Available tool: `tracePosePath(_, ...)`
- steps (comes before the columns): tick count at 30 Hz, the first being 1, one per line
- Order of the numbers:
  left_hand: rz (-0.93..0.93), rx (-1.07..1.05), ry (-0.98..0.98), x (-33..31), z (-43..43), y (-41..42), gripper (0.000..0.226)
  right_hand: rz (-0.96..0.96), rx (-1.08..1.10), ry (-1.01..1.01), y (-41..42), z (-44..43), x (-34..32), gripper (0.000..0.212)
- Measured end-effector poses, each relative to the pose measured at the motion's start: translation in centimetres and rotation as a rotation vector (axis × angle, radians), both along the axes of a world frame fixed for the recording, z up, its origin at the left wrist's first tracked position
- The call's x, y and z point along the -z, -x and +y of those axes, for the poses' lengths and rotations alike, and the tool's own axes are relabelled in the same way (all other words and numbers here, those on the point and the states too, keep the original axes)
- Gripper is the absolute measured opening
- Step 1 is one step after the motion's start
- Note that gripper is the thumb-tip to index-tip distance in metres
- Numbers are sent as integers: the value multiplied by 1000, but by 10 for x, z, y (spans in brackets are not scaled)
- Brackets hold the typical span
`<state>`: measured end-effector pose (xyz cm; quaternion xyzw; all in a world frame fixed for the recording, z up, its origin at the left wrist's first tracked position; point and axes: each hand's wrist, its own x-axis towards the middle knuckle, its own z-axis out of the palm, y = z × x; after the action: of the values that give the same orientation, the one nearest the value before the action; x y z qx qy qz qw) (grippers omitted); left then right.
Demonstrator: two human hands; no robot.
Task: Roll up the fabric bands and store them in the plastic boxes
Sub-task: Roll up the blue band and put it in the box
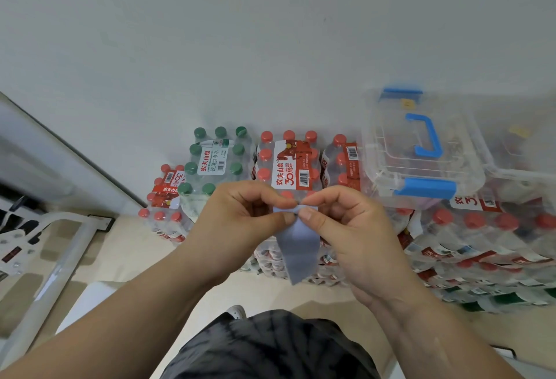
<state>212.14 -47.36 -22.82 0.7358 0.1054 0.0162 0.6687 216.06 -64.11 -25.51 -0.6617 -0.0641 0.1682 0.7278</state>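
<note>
We hold the fabric band in the air in front of us, above the floor and in front of the stacked water bottle packs. Our left hand and right hand meet at its top edge, each pinching that edge between thumb and curled fingers; both hands are closed on the cloth, thumbs almost touching. The top looks folded over into a small first turn, though we cannot tell how many turns it has. From the pinch the band hangs free, its long axis running down toward our body and tilting a little to the right, while its short edge lies across, from one hand to the other. We judge the rolling has barely begun, and it has to travel down that hanging length, so the fingers must turn the top edge over toward the loose tail. The plastic box, clear with a blue handle and clips, sits on the packs up and to the right, well apart from the band and nearer our right hand. Its lid seems to be on, so we expect it needs opening first.
</note>
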Motion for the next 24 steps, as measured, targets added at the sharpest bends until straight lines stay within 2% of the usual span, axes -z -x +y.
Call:
tracePosePath(5,21,12,72,-2,2,-1,8,1,-14,10,2,1,-2,12)
tracePosePath(13,-1,33,-81,-4,4,-5,15,5,-57,41,-3,1,-3,12)
tracePosePath(21,4,-30,-63,-3,2,-7,17,-8,-12,44,-4,2,-5,10)
tracePosePath(24,2,-4,-24,-3,1,-4,11,-38,13,54,-5,0,-5,13)
